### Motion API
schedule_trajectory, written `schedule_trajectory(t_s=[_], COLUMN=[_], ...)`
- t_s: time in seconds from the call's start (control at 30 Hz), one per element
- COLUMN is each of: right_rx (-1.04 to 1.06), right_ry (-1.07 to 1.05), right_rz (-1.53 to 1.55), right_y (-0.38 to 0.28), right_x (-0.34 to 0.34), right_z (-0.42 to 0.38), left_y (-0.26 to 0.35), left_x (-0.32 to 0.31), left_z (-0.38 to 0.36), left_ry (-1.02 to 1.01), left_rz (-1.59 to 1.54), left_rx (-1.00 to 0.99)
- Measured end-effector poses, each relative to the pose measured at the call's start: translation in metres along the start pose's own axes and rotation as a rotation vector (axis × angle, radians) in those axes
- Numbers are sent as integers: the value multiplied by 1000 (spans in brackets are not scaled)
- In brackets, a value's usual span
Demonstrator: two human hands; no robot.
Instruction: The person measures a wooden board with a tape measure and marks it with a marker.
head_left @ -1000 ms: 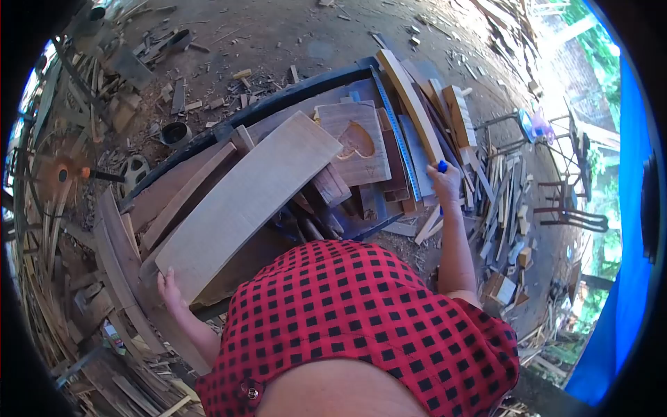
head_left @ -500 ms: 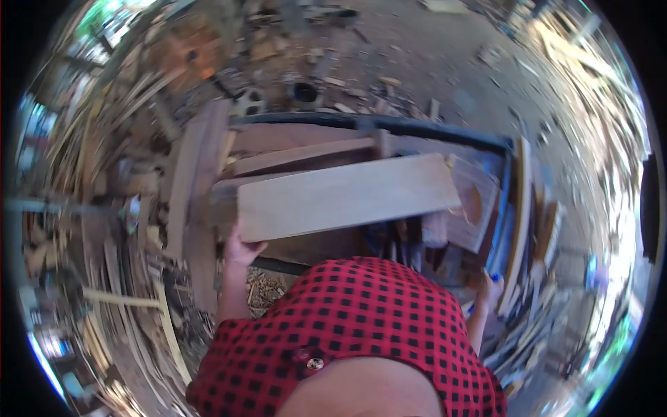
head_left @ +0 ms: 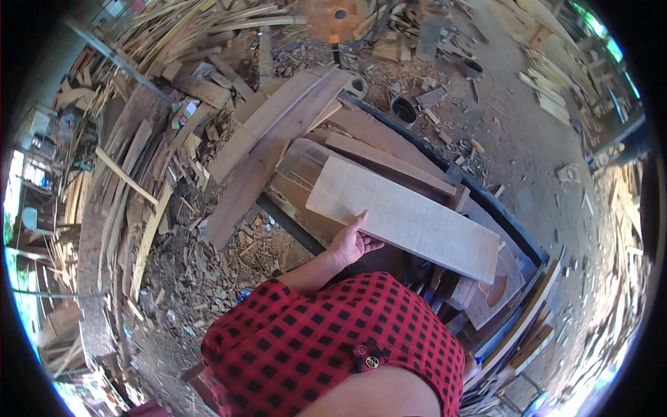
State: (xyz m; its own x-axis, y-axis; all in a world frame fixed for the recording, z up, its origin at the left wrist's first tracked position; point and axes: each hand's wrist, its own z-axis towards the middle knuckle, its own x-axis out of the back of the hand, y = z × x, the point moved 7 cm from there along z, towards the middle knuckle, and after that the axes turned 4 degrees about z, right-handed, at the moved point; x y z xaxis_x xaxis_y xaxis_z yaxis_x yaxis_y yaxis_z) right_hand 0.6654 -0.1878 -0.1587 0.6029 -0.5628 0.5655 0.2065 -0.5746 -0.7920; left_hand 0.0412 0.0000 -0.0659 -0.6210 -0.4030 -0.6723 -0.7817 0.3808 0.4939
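Note:
My left hand [head_left: 356, 242] grips the near long edge of a pale, smooth wooden board [head_left: 410, 217], thumb on top and fingers curled under. The board slants down to the right above a dark-framed bench [head_left: 424, 142]. Beneath its right end lies a wood piece with an oval hole [head_left: 497, 295], beside a thick wood block [head_left: 461, 292]. Behind the board runs a long wooden bar [head_left: 389, 163]. At the right edge of the checked shirt, only a small blurred patch shows where my right hand [head_left: 472, 364] seems to be; its fingers are hidden.
Wide planks [head_left: 274, 153] lie across the bench's left end. Stacked boards [head_left: 118, 187] and offcuts fill the left side. A black round container [head_left: 403, 110] and an orange round object [head_left: 338, 17] stand beyond the bench. Wood chips [head_left: 229, 278] litter the floor.
My view has turned, so the bench and board now slant down to the right. My left hand keeps hold of the board, now along its near edge. My right hand has become almost hidden.

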Motion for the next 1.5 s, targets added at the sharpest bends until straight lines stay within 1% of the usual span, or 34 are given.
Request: schedule_trajectory(t_s=[0.03,0.07,0.13,0.27,0.33,0.37,0.43,0.47,0.5,0.57,0.6,0.63,0.7,0.73,0.77,0.83,0.87,0.9,0.97,1.03,1.1,1.13,1.3,1.33,1.5], right_rx=[18,34,64,112,135,143,150,151,150,150,150,150,155,157,160,166,169,171,178,184,175,165,120,114,98], right_ry=[-16,-35,-73,-118,-136,-143,-153,-157,-159,-163,-165,-169,-178,-183,-187,-190,-189,-187,-185,-192,-186,-178,-157,-158,-147], right_rz=[1,-2,-8,4,10,13,22,27,32,47,54,60,71,76,82,98,109,122,170,251,317,336,362,365,400], right_y=[-10,-19,-38,-71,-88,-96,-107,-110,-113,-119,-122,-126,-135,-139,-145,-157,-164,-169,-184,-202,-208,-206,-191,-191,-195], right_x=[-5,-9,-18,-36,-44,-49,-58,-61,-64,-71,-75,-79,-87,-92,-97,-105,-109,-114,-137,-177,-202,-204,-199,-199,-198], right_z=[10,19,33,53,62,64,64,63,61,57,55,53,49,46,44,39,37,34,28,22,13,8,-13,-16,-25], left_y=[0,2,1,13,26,35,62,81,94,125,138,147,168,176,182,194,200,203,212,225,232,241,265,274,302], left_x=[1,3,5,6,11,15,25,26,31,52,61,69,93,102,110,138,150,158,181,193,202,206,231,230,240], left_z=[1,3,6,4,-4,-7,-16,-25,-29,-39,-42,-43,-45,-47,-45,-37,-33,-29,-27,-24,-26,-21,13,17,48], left_ry=[38,47,3,-8,4,4,-35,-70,-71,4,1,0,52,64,62,171,201,191,270,197,276,262,188,161,169], left_rz=[8,-13,-44,-36,-15,-26,-86,-101,-105,-180,-216,-220,-276,-345,-350,-353,-358,-360,-410,-358,-421,-410,-568,-555,-571], left_rx=[31,15,42,-41,-124,-132,-177,-234,-236,-357,-400,-403,-490,-511,-515,-584,-607,-610,-647,-709,-703,-699,-679,-678,-681])
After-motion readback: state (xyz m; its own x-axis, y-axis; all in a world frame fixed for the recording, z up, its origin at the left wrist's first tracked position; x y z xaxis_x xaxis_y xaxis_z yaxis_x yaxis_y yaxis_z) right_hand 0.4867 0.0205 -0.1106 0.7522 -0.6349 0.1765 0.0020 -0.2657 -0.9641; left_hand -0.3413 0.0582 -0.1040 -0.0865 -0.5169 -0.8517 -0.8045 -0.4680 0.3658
